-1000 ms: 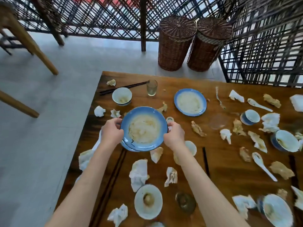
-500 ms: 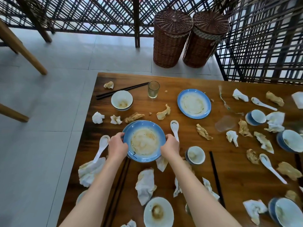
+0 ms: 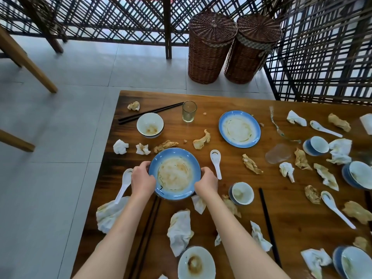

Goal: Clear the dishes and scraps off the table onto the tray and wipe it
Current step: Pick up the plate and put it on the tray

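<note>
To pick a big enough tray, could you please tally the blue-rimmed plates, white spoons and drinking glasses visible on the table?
Blue-rimmed round ceramic plates: 2
White ceramic soup spoons: 4
Clear drinking glasses: 2, one upright, one on its side
Total: 8

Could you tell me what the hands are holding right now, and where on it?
Both hands, left and right, grip the blue plate by opposite rims.
</note>
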The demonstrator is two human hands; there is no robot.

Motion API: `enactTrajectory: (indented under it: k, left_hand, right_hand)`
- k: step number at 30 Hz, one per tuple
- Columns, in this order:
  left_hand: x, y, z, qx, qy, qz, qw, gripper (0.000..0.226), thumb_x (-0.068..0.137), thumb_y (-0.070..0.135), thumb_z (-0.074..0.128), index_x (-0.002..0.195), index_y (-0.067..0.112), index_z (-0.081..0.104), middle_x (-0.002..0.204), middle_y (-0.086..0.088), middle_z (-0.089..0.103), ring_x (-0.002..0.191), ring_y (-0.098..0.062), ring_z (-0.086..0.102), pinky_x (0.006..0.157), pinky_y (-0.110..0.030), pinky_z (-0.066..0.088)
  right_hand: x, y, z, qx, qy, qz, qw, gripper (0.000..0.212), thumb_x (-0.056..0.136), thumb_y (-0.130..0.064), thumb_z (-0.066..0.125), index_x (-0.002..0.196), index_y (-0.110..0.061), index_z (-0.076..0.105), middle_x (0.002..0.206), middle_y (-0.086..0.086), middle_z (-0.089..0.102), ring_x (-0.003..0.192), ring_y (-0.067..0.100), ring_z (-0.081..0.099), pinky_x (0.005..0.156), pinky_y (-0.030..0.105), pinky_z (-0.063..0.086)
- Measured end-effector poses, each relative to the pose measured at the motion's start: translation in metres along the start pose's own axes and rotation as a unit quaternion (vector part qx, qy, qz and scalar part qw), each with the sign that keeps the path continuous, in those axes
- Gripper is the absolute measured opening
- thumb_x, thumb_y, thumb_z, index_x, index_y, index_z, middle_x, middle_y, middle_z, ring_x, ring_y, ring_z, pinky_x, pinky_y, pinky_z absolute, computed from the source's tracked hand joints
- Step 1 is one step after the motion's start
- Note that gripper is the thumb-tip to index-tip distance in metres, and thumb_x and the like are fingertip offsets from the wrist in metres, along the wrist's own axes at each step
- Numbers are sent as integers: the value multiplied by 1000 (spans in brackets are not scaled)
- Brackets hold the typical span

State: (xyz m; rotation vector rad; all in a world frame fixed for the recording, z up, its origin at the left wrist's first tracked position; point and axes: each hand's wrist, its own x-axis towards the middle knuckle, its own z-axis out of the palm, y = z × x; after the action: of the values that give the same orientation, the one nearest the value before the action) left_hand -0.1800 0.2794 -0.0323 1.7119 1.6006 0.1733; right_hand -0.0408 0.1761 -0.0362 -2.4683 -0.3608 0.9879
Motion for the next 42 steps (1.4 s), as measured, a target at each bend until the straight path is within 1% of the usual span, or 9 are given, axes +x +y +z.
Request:
enactTrajectory:
  k: [7, 11, 19, 23, 26, 30, 33, 37, 42]
  left_hand:
    - [4, -5, 1, -21, -17, -15, 1000, 48, 84, 1, 63, 129, 12, 51, 122, -11, 57, 111, -25, 55, 84, -36, 52]
    - [6, -6, 1, -43, -41, -43, 997, 48, 86, 2, 60, 132, 12, 48, 128, -10, 56, 116, -26, 54, 85, -36, 51]
    - [-2, 0, -3, -59, -17, -44, 997, 51, 82, 0, 65, 129, 11, 52, 126, -9, 58, 117, -25, 53, 86, -35, 49]
    - [-6, 33, -5, -76, -7, -22, 997, 51, 82, -3, 62, 129, 12, 52, 127, -8, 58, 118, -24, 52, 83, -35, 49]
    - [-8, 68, 4, -85, -6, 0, 996, 50, 81, -3, 61, 128, 12, 54, 125, -7, 58, 116, -23, 53, 75, -29, 49]
    - [-10, 116, 30, -85, -4, 12, 996, 48, 79, -4, 59, 125, 11, 57, 116, -2, 59, 104, -14, 50, 62, -16, 39]
    - [-5, 145, 56, -98, -3, 16, 995, 46, 78, -4, 58, 122, 9, 60, 115, -4, 62, 93, -10, 48, 65, -21, 44]
    - [8, 178, 92, -116, 14, 6, 993, 42, 77, -2, 61, 118, 9, 63, 112, -5, 65, 90, -12, 53, 66, -22, 46]
    - [25, 202, 136, -106, 36, -6, 994, 39, 78, 1, 62, 116, 12, 65, 110, -3, 67, 88, -10, 50, 72, -23, 41]
  right_hand:
    - [2, 0, -2, 36, -22, 17, 999, 53, 83, 2, 60, 129, -19, 46, 127, 4, 54, 110, 20, 55, 77, 27, 52]
    - [3, -3, -3, 95, -51, 43, 993, 59, 86, 3, 57, 137, -19, 40, 134, 7, 49, 118, 23, 52, 88, 36, 53]
    - [1, -11, -24, 72, -33, 3, 997, 56, 85, 3, 57, 135, -18, 44, 133, 2, 51, 120, 20, 50, 85, 29, 49]
    - [5, -16, -57, 76, -20, -12, 997, 58, 83, 3, 58, 135, -19, 44, 135, 2, 48, 120, 22, 48, 85, 31, 50]
    - [16, -15, -89, 90, -3, -28, 996, 55, 82, 3, 57, 133, -17, 46, 132, 3, 51, 118, 23, 50, 88, 34, 51]
    - [40, -9, -134, 101, 0, -19, 995, 50, 85, 2, 52, 131, -17, 46, 123, 8, 54, 100, 25, 55, 68, 34, 55]
    - [70, -8, -167, 78, 5, -30, 996, 49, 87, 2, 47, 132, -16, 44, 122, 11, 53, 102, 28, 56, 74, 38, 56]
    - [115, -11, -200, 36, 25, -48, 998, 42, 86, 4, 46, 124, -13, 51, 110, 9, 54, 89, 26, 54, 77, 43, 56]
    - [166, -6, -216, 18, 49, -38, 998, 40, 83, 1, 55, 122, -9, 55, 117, 11, 58, 103, 31, 58, 77, 43, 57]
